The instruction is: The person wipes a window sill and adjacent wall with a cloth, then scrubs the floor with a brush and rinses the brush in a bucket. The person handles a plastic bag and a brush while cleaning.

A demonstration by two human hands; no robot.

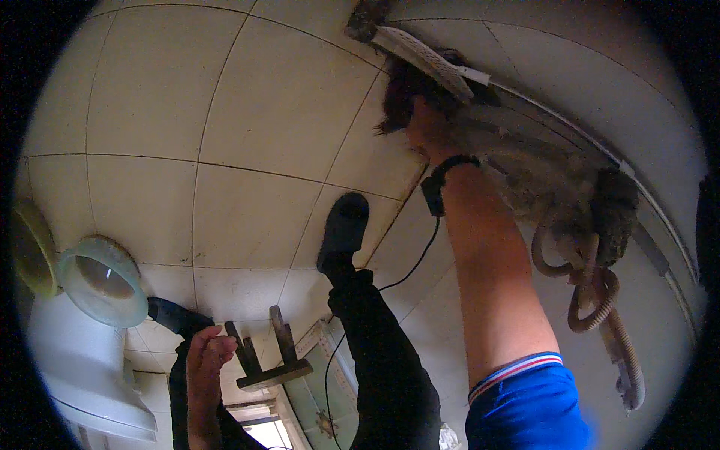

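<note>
My right arm, in a blue sleeve, stretches to the far right, where the floor meets the wall. There my right hand (431, 135) is closed on a dark shaggy bundle (405, 90) like matted fibres. A white slotted flat head (427, 60) on a long pale pole (555, 116) lies against the bundle. Around my right wrist sits a black band (442, 180) with a cable. My left hand (208, 356) hangs at the lower left, fingers loosely curled, with nothing visible in them. It is close to a small wooden stool (276, 375).
Pale tiles (262, 105) cover the floor. A ribbed hose (600, 300) hangs at the right below a grey matted mass (555, 180). At the left are a translucent basin (135, 292), a yellowish basin (45, 255) and a white ceramic fixture (82, 367). My dark shoes (349, 225) stand between.
</note>
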